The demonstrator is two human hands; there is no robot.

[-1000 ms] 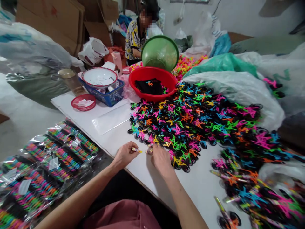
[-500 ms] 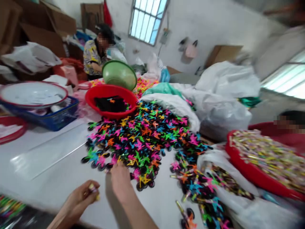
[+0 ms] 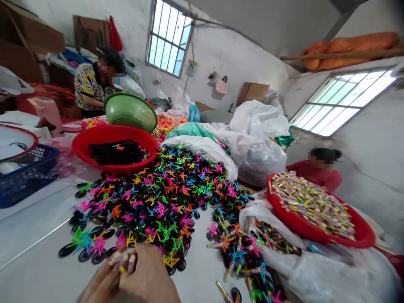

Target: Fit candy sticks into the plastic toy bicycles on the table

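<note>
My left hand (image 3: 102, 275) and my right hand (image 3: 150, 273) meet at the near edge of a heap of toy bicycles (image 3: 164, 193) with bright plastic frames and black wheels. Closed fingers of both hands hold a few small pink-and-yellow tubes (image 3: 122, 263) between them. Those fingers partly cover the tubes, and I cannot tell exactly how many there are. Several similar tubes (image 3: 223, 290) lie at the right among more bicycles. Just beyond my hands are the bicycles nearest the white tabletop (image 3: 38, 269).
Past the heap stand a red basin (image 3: 85, 149) and a green bowl (image 3: 132, 111). Another red basin (image 3: 362, 229), heaped with tubes, is at right behind a white sack (image 3: 341, 273). A blue basket (image 3: 28, 181) sits at left. Two people (image 3: 94, 86) work across the table.
My right hand has drawn back from the heap's edge and come together with my left hand around the tubes. The head view has swung to the right.
</note>
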